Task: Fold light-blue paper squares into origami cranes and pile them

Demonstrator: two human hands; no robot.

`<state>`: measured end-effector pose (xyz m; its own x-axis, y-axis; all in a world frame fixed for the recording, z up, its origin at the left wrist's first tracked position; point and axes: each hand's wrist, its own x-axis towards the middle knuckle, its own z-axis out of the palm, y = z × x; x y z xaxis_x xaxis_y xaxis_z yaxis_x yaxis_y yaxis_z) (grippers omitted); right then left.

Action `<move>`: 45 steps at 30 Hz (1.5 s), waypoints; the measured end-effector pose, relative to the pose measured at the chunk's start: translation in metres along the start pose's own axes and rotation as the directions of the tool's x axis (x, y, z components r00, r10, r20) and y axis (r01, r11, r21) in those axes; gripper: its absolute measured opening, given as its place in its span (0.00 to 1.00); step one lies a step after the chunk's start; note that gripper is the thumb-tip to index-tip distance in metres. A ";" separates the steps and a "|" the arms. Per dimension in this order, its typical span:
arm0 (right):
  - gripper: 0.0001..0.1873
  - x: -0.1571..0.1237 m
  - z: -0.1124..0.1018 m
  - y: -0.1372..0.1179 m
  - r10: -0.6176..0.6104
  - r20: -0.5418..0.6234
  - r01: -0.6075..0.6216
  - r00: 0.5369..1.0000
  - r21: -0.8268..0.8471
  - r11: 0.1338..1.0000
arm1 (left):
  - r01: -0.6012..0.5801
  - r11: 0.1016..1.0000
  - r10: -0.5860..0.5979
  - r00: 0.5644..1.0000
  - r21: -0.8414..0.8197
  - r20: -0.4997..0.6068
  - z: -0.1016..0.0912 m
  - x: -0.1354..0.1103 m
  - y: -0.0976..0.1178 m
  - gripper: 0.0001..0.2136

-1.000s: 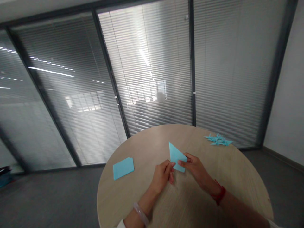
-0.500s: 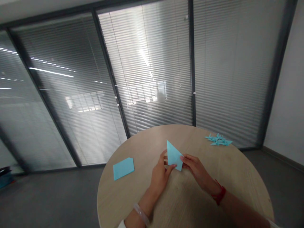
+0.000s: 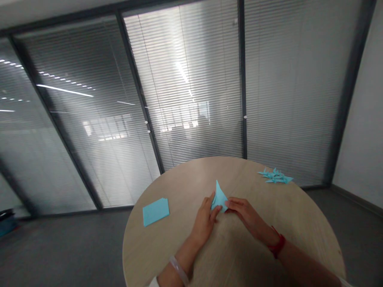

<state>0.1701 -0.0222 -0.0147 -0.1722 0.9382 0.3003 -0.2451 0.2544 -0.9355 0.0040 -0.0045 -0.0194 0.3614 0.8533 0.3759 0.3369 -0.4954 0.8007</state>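
Note:
A light-blue sheet of origami paper (image 3: 219,198), folded to a pointed shape, is held between my two hands above the middle of the table. My left hand (image 3: 204,218) grips its left side, thumb across the lower edge and fingers behind. On the right, my right hand (image 3: 243,212) pinches the lower right corner between thumb and fingers. The paper's tip points up and away from me, and its faces look bent. Part of the lower edge is hidden by my fingers.
A stack of blue paper (image 3: 156,212) lies on the round wooden table (image 3: 167,255) at left. Several folded blue paper pieces (image 3: 275,175) sit heaped near the far right edge. Behind stands a glass partition with blinds (image 3: 194,79).
The paper has gone from a wide, flat triangle to a narrower, bent shape. My left hand has shifted slightly right, and my right hand's fingers have closed in at the corner.

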 end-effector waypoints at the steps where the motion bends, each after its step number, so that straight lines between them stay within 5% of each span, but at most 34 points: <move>1: 0.13 0.000 0.000 0.000 0.002 0.010 -0.002 1.000 -0.004 1.000 | 0.017 0.997 -0.015 1.000 -0.077 0.021 0.001 0.000 0.001 0.26; 6: 0.15 -0.002 0.000 -0.005 0.009 -0.025 -0.011 1.000 -0.069 0.998 | 0.073 0.953 -0.075 0.997 -0.294 0.007 -0.002 0.003 0.006 0.25; 12: 0.15 0.001 -0.001 -0.002 0.075 -0.049 -0.083 0.996 -0.195 0.977 | 0.126 0.928 -0.194 0.967 -0.350 -0.166 -0.010 0.009 -0.003 0.24; 16: 0.16 0.008 -0.002 0.008 0.048 -0.102 -0.074 0.994 -0.264 0.962 | 0.085 0.970 -0.141 0.960 -0.230 -0.243 -0.010 0.010 -0.007 0.21; 21: 0.25 0.011 -0.003 0.019 0.042 -0.158 -0.058 0.987 -0.100 0.993 | 0.004 0.999 -0.008 0.991 -0.036 -0.132 -0.006 0.004 0.001 0.11; 32: 0.26 0.009 -0.007 0.026 0.013 -0.214 -0.065 0.977 -0.239 0.969 | -0.043 0.996 0.043 0.999 0.076 0.011 -0.003 -0.003 0.008 0.15; 40: 0.26 0.010 -0.011 0.028 0.001 -0.236 -0.056 0.972 -0.229 0.972 | -0.003 0.992 0.012 0.997 0.124 -0.078 -0.002 -0.003 0.012 0.16; 45: 0.24 0.011 -0.011 0.025 -0.013 -0.200 -0.013 0.980 -0.127 0.992 | 0.086 0.990 -0.103 0.981 -0.108 -0.162 -0.004 0.003 0.008 0.21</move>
<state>0.1726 -0.0027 -0.0371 0.0251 0.9627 0.2694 -0.1193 0.2705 -0.9553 0.0042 -0.0051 -0.0101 0.1789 0.9149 0.3620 0.2712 -0.3995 0.8757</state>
